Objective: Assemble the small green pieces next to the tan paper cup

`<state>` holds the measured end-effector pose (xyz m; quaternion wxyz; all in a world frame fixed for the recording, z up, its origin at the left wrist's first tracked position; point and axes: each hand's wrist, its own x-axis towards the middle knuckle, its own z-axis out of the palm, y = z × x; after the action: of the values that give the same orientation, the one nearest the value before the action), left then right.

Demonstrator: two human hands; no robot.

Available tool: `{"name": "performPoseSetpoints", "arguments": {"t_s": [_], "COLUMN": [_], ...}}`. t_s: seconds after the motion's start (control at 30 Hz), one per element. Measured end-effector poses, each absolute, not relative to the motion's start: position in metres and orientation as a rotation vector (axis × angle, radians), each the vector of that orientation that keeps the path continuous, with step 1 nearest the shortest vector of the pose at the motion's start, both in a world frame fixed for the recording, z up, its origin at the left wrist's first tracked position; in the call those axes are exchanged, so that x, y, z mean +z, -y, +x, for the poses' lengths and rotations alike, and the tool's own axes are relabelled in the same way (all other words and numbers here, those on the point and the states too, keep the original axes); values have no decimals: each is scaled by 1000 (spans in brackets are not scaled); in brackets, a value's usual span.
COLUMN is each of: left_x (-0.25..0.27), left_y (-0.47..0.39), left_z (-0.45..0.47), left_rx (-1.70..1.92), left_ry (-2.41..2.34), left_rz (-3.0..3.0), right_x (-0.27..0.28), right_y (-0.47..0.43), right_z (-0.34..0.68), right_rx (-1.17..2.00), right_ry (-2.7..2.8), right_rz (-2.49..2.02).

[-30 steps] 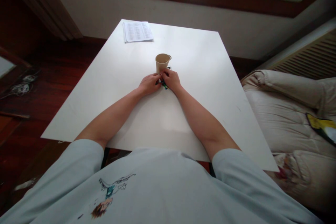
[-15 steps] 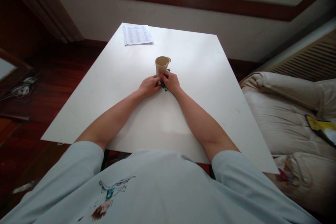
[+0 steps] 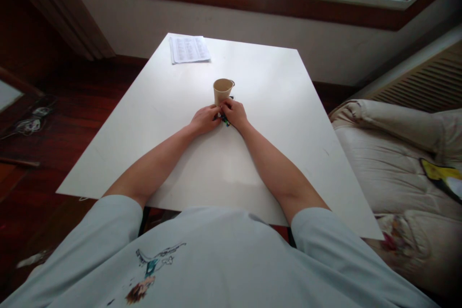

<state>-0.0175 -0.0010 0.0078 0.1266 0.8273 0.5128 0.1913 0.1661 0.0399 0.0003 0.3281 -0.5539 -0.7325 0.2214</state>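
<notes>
My left hand [image 3: 205, 119] and my right hand [image 3: 234, 112] meet over the middle of the white table [image 3: 231, 173], fingers closed and nearly touching. Between them is a small dark thing with green bits [image 3: 225, 120]; part of it shows below the fingertips, but its kind is too small to make out. Just beyond the hands stands an upright beige cup [image 3: 221, 92] with a handle on its right side. Its lower part is hidden behind my fingers, and I cannot tell whether they touch it.
Printed sheets of paper [image 3: 190, 49] lie at the table's far left corner. To the right is a cushioned pale sofa [image 3: 378, 154] with a yellow and black item [image 3: 438, 173] on it. Cables [image 3: 32, 122] lie on the dark red floor at left. A window runs along the back wall.
Hardly anything differs. Both hands stay at the small dark and green thing, and the cup stands where it was. The whole view has shifted very slightly.
</notes>
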Motion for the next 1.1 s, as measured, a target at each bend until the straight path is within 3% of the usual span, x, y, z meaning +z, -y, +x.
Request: {"name": "performPoseSetpoints", "arguments": {"t_s": [1.1], "left_x": [11], "left_y": [2], "left_z": [-16], "left_rx": [576], "left_ry": [-1503], "left_rz": [2372], "right_x": [-2], "right_y": [-42], "right_z": [165], "right_rx": [568], "right_ry": [1899], "right_rz": [-1405]}}
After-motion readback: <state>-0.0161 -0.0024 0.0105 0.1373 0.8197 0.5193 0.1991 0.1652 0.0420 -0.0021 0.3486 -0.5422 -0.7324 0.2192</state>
